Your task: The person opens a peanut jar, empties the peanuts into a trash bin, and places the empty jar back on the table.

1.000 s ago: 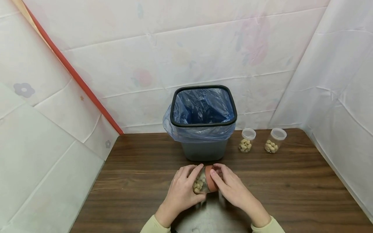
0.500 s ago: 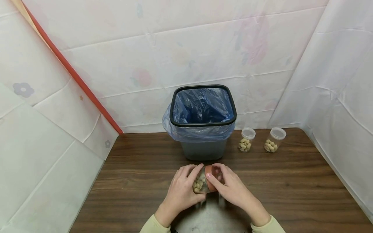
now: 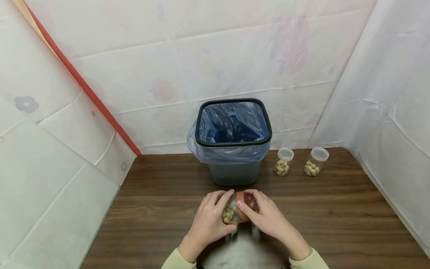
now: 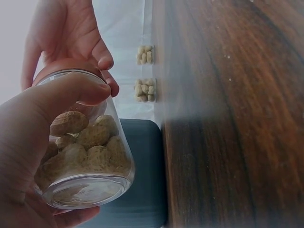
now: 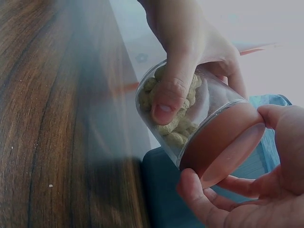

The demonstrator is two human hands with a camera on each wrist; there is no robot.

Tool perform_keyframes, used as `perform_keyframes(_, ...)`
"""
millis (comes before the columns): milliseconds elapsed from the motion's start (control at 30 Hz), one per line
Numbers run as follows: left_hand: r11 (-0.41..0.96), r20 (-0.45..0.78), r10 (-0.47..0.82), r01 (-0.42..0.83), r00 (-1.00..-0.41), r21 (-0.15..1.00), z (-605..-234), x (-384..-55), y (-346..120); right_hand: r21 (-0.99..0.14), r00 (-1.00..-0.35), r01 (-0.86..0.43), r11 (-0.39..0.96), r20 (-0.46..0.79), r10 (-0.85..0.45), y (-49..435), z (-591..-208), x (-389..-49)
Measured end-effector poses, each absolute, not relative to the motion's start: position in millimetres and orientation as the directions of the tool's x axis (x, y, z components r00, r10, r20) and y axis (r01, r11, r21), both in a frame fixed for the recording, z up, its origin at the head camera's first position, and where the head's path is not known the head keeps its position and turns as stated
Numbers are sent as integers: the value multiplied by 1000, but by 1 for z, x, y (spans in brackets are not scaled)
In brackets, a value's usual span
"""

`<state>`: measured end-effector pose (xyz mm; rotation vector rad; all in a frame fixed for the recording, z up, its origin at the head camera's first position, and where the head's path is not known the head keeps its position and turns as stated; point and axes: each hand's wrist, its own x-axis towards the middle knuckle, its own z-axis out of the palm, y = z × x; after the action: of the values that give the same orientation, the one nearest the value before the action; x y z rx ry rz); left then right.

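A clear jar (image 4: 90, 183) of shelled-looking peanuts in their husks (image 5: 178, 126) lies tilted sideways between both hands, above the table. My left hand (image 3: 209, 217) grips its body, thumb across the side. An orange-brown lid (image 5: 223, 137) sits on the jar's mouth, pointing right in the head view. My right hand (image 3: 268, 216) holds this lid by its rim, with the thumb on the near side and fingers on the far side. Whether the lid is loose cannot be seen.
A grey bin (image 3: 234, 175) lined with a blue plastic bag (image 3: 235, 154) stands just beyond the hands. Two small clear jars, the nearer-left jar (image 3: 281, 167) and the right jar (image 3: 312, 167), hold peanuts under whitish lids. The wooden table (image 3: 151, 209) meets a cloth-covered wall (image 3: 134, 74).
My right thumb has shifted left across the lid, and the right fingers have moved slightly over it. The left hand and the jar's body have stayed in place.
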<state>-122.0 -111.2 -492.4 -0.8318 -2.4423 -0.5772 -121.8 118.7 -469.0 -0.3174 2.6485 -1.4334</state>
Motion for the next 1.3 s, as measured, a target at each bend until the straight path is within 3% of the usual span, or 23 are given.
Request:
perform_keyframes(600, 711, 573, 442, 659, -690, 245, -494, -123, -112, -852, -961, -148, 502, 5, -276, 123, -467, -123)
perform_keyframes(1033, 704, 536, 445, 650, -717, 286, -491, -122, -115, -872, -929, -250, 421, 94, -357, 126, -469, -123)
perform_keyframes(1300, 668, 507, 470, 666, -723, 332, -491, -125, -118, -857, -864, -394, 332, 222, -451, 137, -472, -127)
